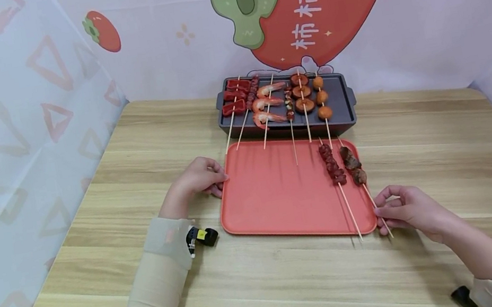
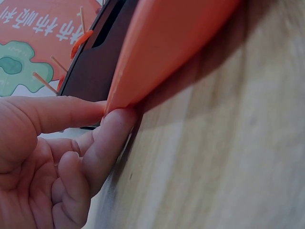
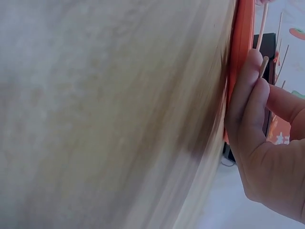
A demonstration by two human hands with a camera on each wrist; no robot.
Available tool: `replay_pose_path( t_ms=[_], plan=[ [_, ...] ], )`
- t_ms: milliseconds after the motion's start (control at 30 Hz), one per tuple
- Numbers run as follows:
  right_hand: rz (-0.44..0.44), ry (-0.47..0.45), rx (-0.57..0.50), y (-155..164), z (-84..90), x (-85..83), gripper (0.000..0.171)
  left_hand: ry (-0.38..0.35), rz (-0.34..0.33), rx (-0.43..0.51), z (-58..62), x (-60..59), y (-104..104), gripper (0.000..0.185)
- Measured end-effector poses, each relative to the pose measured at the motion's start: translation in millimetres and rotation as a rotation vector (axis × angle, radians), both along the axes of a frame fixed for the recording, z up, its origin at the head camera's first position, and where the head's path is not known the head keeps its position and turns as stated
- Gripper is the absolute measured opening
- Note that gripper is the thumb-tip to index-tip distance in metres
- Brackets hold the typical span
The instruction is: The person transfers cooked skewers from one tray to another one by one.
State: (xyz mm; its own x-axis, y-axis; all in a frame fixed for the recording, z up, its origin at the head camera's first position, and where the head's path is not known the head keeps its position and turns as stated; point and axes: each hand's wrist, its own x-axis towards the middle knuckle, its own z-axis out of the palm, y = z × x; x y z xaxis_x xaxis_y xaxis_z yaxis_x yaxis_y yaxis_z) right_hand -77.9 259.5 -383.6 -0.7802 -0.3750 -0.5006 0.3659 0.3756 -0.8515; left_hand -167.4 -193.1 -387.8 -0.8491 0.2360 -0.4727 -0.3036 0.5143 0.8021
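In the head view a red tray [image 1: 275, 186] lies on the table, its left rim pinched between the thumb and fingers of my left hand [image 1: 203, 176]. The left wrist view shows that rim of the tray [image 2: 157, 52] between thumb and forefinger, tilted over the wood. My right hand [image 1: 409, 211] pinches the stick of a brown meat skewer [image 1: 352, 161] at the tray's right edge. A dark red skewer [image 1: 332, 164] lies beside it on the tray. In the right wrist view the thin stick [image 3: 262, 28] runs between the fingers.
Behind the tray stands a dark grill pan [image 1: 338, 101] bearing several skewers, among them shrimp [image 1: 267, 103], red blocks [image 1: 234, 107], round slices [image 1: 302, 92] and orange balls [image 1: 322, 98]. Their sticks overhang the tray's back edge. Printed cloth [image 1: 172, 52] hangs behind the wooden table [image 1: 110, 239].
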Motion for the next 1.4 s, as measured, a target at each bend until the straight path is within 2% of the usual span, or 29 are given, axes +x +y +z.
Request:
replay_pose_path(
  t_ms=[167, 367, 567, 800, 933, 1067, 1133, 1400],
  plan=[
    [0.04, 0.04, 0.033, 0.1, -1.6, 0.6, 0.017, 0.005, -0.009, 0.001, 0.0, -0.2, -0.6, 0.012],
    [0.078, 0.116, 0.11, 2.8, 3.4, -1.7, 0.027, 0.005, -0.004, -0.016, 0.6, -0.3, -0.7, 0.01],
    [0.034, 0.212, 0.16, 10.1, 17.3, -11.5, 0.027, 0.016, -0.014, -0.012, 0.9, -0.7, -0.8, 0.013],
    [-0.042, 0.306, 0.088, 13.5, 34.5, -35.1, 0.021, 0.015, -0.013, -0.005, -1.0, -0.1, -2.2, 0.013],
    [-0.094, 0.258, -0.029, 9.4, 43.0, -50.1, 0.018, 0.012, -0.007, -0.001, -1.5, 0.9, -2.8, 0.013],
    [-0.159, 0.143, -0.226, -1.1, 46.9, -67.1, 0.013, 0.011, -0.001, -0.012, -1.5, 2.1, -2.2, 0.013],
    [-0.187, 0.096, -0.289, -7.2, 48.2, -75.1, 0.01, 0.012, -0.005, -0.015, -2.4, 1.9, -1.2, 0.012],
    [-0.24, -0.02, -0.386, -34.4, 52.4, -98.4, 0.018, 0.013, -0.001, -0.018, -0.2, 0.7, 1.0, 0.012]
  ],
)
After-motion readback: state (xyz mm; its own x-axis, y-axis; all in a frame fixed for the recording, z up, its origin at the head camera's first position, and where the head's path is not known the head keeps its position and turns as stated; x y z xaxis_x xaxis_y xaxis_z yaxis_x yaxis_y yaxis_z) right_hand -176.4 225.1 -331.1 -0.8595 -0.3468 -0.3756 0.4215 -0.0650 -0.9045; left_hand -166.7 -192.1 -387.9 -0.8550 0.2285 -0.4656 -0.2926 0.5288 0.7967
